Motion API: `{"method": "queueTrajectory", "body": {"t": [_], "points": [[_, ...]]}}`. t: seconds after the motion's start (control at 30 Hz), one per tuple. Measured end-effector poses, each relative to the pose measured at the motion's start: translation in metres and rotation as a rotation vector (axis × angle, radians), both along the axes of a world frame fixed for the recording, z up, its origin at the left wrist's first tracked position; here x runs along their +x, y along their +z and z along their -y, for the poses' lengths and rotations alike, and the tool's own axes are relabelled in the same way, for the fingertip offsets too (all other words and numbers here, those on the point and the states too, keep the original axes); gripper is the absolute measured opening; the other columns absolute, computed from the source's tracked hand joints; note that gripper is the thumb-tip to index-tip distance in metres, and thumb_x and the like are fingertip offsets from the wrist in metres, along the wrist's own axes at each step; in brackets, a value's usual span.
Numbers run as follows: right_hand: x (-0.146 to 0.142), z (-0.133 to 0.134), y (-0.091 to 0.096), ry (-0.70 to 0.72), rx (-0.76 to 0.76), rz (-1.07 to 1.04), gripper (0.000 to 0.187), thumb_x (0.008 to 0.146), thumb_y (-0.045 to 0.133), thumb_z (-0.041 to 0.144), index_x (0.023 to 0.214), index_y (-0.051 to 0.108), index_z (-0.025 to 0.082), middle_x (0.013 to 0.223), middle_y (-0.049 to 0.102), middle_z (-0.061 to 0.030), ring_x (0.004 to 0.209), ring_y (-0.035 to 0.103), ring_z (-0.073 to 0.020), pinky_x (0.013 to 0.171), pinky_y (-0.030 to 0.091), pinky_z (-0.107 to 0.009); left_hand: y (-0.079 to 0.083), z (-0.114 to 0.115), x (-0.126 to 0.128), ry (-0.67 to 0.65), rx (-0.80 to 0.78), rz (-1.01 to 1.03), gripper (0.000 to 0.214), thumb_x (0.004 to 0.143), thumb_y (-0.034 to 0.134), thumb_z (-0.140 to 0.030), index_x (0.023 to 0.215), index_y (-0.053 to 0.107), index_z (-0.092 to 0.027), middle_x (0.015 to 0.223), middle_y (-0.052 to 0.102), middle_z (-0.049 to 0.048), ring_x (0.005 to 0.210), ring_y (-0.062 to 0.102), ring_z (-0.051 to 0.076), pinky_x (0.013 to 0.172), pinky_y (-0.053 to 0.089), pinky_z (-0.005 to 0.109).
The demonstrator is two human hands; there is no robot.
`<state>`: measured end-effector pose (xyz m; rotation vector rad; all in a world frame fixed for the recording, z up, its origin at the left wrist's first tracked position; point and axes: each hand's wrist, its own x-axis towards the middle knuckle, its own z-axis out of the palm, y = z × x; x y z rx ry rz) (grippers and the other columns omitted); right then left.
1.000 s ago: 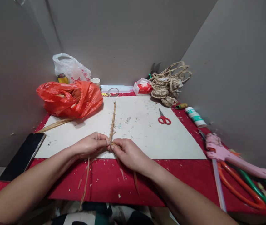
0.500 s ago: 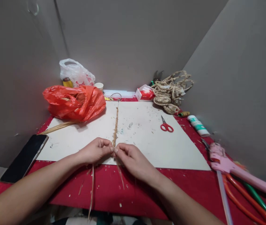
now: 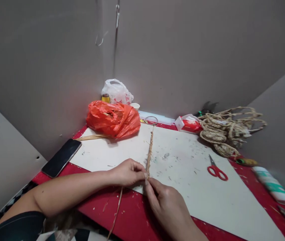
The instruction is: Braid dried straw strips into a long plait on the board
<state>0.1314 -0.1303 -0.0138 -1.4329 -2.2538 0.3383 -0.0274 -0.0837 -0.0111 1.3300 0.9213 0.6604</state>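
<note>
A thin braid of tan plant fibre (image 3: 150,152) runs away from me over the white board (image 3: 182,157), its far end by a thin ring (image 3: 151,120). My left hand (image 3: 129,172) pinches the braid's near end between thumb and fingers. Right beside it, my right hand (image 3: 166,199) pinches the same end, fingertips nearly touching the left ones. From under the left hand a loose fibre strand (image 3: 117,211) hangs over the red cloth (image 3: 132,214). What lies between the fingertips is mostly hidden.
A red plastic bag (image 3: 113,120) stands back left, a phone (image 3: 62,157) at the left edge. Red-handled scissors (image 3: 217,170) lie to the right. Farther right are coiled braided ropes (image 3: 222,130), a tissue pack (image 3: 189,124) and a white-and-green roll (image 3: 274,185). Grey walls enclose the table.
The view has swung left, so everything sits further right in the picture. Both hands stay pinched at the braid's near end. The right hand's wrist appears turned more upright.
</note>
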Motion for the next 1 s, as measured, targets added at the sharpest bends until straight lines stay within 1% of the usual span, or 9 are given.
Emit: {"method": "queueTrajectory", "body": {"t": [0.07, 0.2, 0.37, 0.43, 0.57, 0.7, 0.87, 0.93, 1.0], "points": [[-0.001, 0.001, -0.002, -0.013, 0.074, 0.061, 0.033, 0.090, 0.036, 0.027, 0.080, 0.066, 0.018, 0.055, 0.066, -0.0057, 0.045, 0.061, -0.0186, 0.046, 0.031, -0.026, 0.002, 0.003, 0.001, 0.005, 0.060, -0.027, 0.021, 0.072, 0.053, -0.030, 0.061, 0.056, -0.012, 0.053, 0.044, -0.0046, 0.052, 0.034, 0.007, 0.052, 0.028, 0.021], [-0.004, 0.003, 0.000, -0.033, 0.189, 0.144, 0.029, 0.090, 0.039, 0.025, 0.081, 0.065, 0.016, 0.053, 0.065, -0.0047, 0.042, 0.060, -0.0174, 0.045, 0.027, -0.026, 0.009, 0.006, 0.001, -0.003, 0.110, -0.069, 0.021, 0.074, 0.048, -0.027, 0.059, 0.052, -0.013, 0.052, 0.039, -0.0048, 0.051, 0.031, 0.007, 0.049, 0.025, 0.021], [-0.010, 0.006, 0.004, -0.036, 0.224, 0.219, 0.023, 0.088, 0.042, 0.019, 0.080, 0.063, 0.015, 0.055, 0.066, -0.0045, 0.042, 0.059, -0.0151, 0.045, 0.023, -0.027, 0.016, 0.009, -0.001, -0.019, 0.170, -0.087, 0.026, 0.077, 0.041, -0.026, 0.055, 0.047, -0.015, 0.053, 0.039, -0.0035, 0.054, 0.034, 0.009, 0.051, 0.028, 0.022], [-0.012, 0.007, 0.003, -0.041, 0.240, 0.253, 0.022, 0.088, 0.043, 0.017, 0.079, 0.062, 0.013, 0.054, 0.065, -0.0050, 0.043, 0.058, -0.0144, 0.045, 0.022, -0.027, 0.017, 0.010, -0.001, -0.033, 0.196, -0.083, 0.028, 0.079, 0.044, -0.030, 0.056, 0.049, -0.014, 0.052, 0.038, -0.0039, 0.052, 0.033, 0.008, 0.050, 0.027, 0.022], [-0.012, 0.010, 0.000, -0.015, 0.267, 0.313, 0.016, 0.086, 0.043, 0.013, 0.083, 0.059, 0.011, 0.055, 0.064, -0.0049, 0.043, 0.057, -0.0134, 0.044, 0.022, -0.027, 0.014, 0.008, -0.001, -0.041, 0.121, -0.044, 0.032, 0.076, 0.055, -0.041, 0.063, 0.057, -0.012, 0.051, 0.044, -0.0032, 0.050, 0.036, 0.008, 0.048, 0.028, 0.021], [-0.014, 0.012, 0.000, 0.016, 0.267, 0.372, 0.013, 0.085, 0.044, 0.012, 0.086, 0.057, 0.012, 0.057, 0.063, -0.0040, 0.046, 0.058, -0.0141, 0.045, 0.024, -0.026, 0.011, 0.004, -0.001, -0.008, 0.057, -0.011, 0.032, 0.071, 0.061, -0.041, 0.061, 0.061, -0.011, 0.053, 0.051, -0.0015, 0.051, 0.039, 0.008, 0.050, 0.031, 0.021], [-0.023, 0.019, 0.003, 0.039, 0.251, 0.512, 0.016, 0.082, 0.045, 0.008, 0.094, 0.057, 0.010, 0.062, 0.063, -0.0064, 0.049, 0.059, -0.0176, 0.045, 0.028, -0.027, 0.008, 0.002, -0.002, -0.033, 0.033, -0.020, 0.033, 0.069, 0.063, -0.043, 0.068, 0.066, -0.010, 0.054, 0.054, -0.0014, 0.051, 0.040, 0.008, 0.051, 0.031, 0.021], [-0.027, 0.026, 0.005, 0.061, 0.248, 0.505, 0.019, 0.084, 0.044, 0.010, 0.098, 0.057, 0.011, 0.066, 0.064, -0.0074, 0.052, 0.059, -0.0181, 0.046, 0.030, -0.027, 0.007, 0.002, -0.003, -0.035, 0.001, -0.003, 0.034, 0.069, 0.064, -0.044, 0.070, 0.065, -0.010, 0.053, 0.053, -0.0022, 0.048, 0.038, 0.007, 0.048, 0.028, 0.021], [-0.027, 0.035, 0.009, 0.091, 0.217, 0.440, 0.022, 0.088, 0.042, 0.016, 0.104, 0.057, 0.012, 0.069, 0.065, -0.0072, 0.055, 0.060, -0.0177, 0.049, 0.033, -0.026, 0.008, 0.002, -0.004, -0.030, -0.066, 0.020, 0.035, 0.066, 0.065, -0.045, 0.069, 0.064, -0.011, 0.052, 0.052, -0.0030, 0.044, 0.035, 0.006, 0.045, 0.024, 0.021]]}}
